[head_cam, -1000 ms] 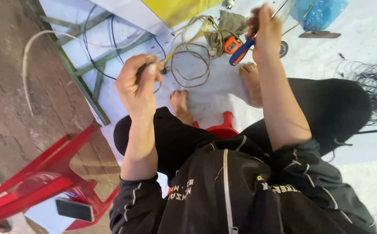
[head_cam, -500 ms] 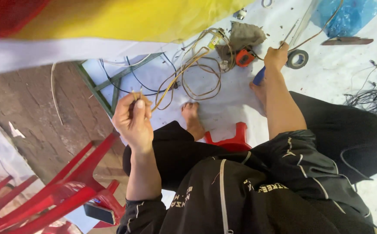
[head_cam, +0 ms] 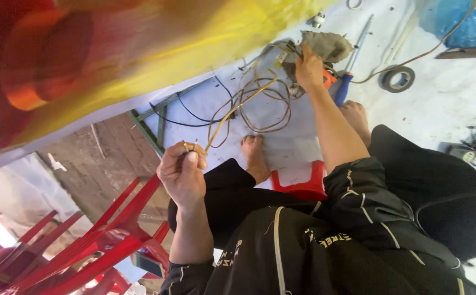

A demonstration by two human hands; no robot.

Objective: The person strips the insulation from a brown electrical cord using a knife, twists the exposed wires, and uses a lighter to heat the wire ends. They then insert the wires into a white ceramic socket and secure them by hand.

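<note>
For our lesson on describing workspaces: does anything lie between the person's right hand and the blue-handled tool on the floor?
Nothing visible does. The right hand rests on the small clutter of parts by the grey cloth, and the blue-handled tool lies right beside it, with only bare floor between.

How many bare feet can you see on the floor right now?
2. One bare foot rests beside the red stool, below the coiled wire. The other bare foot lies right of the reaching forearm, near the blue-handled tool. None appear hidden.
</note>
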